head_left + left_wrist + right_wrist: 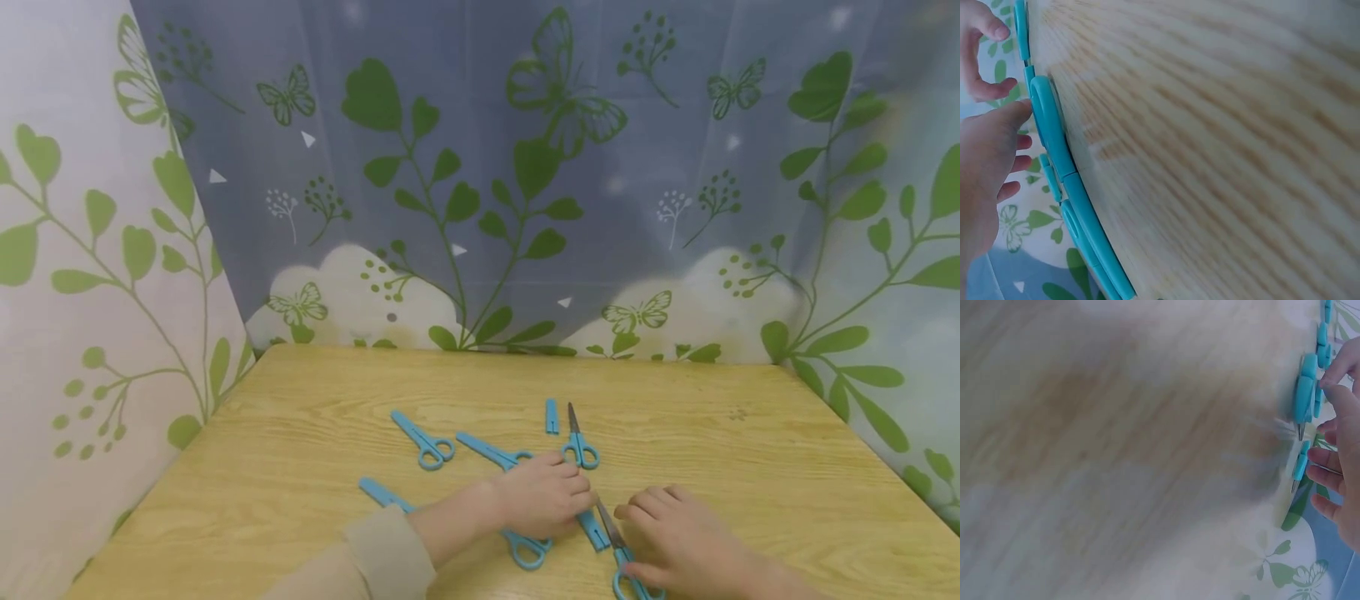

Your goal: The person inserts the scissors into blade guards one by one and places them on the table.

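My left hand (543, 496) hovers low over the table's middle, fingers loosely bent. Beside its fingertips lies a blue blade cover (594, 531); contact cannot be made out. To the right, bare-bladed scissors (618, 537) with blue handles lie next to my right hand (686, 537). That hand's fingers are relaxed, its thumb over or beside the handle. Beyond the left hand are another uncovered pair of scissors (576, 425) and its loose blue cover (552, 417). Covered blue scissors (483, 448) lie partly behind the left hand; its forearm hides the middle of another covered pair (381, 492).
One more covered pair of scissors (420, 437) lies farther back on the left. The wooden table (712, 417) ends at a leaf-and-butterfly patterned curtain (480, 208) behind, with similar patterned cloth on both sides.
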Demonstrator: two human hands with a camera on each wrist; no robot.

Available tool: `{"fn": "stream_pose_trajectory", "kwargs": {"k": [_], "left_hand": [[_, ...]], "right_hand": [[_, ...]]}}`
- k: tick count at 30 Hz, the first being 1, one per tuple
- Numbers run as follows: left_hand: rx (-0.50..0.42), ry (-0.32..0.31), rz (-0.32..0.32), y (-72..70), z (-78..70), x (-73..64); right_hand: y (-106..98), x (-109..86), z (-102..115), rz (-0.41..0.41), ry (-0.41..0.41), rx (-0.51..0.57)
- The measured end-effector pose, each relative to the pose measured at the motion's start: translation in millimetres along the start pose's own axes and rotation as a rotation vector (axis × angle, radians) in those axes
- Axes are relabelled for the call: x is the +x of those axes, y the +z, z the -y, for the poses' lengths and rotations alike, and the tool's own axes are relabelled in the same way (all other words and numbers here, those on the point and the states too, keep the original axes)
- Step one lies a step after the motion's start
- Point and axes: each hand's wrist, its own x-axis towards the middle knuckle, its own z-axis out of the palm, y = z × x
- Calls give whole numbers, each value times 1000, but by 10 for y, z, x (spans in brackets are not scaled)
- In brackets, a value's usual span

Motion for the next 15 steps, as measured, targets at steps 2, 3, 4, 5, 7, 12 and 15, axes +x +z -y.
{"fn": "stream_pose_trajectory", "kwargs": {"k": [2, 3, 4, 5, 7, 12, 15], "left_hand": [[3, 5, 20, 2, -6, 11], [6, 9, 22, 6, -9, 16], [4, 13, 20, 14, -13, 23], [4, 17, 16, 20, -17, 27], [12, 28, 2, 40, -28, 35], [33, 40, 3, 53, -50, 52], [54, 47, 27, 32, -51, 65]], "right_hand": [[6, -18, 10, 8, -3, 2], [8, -27, 16, 16, -4, 14], [10, -37, 21, 23, -8, 22], [13, -45, 25, 28, -13, 28], [27, -60, 27, 25, -33, 42], [69, -97, 3, -9, -78, 59], [78, -116, -21, -6, -71, 77]]}}
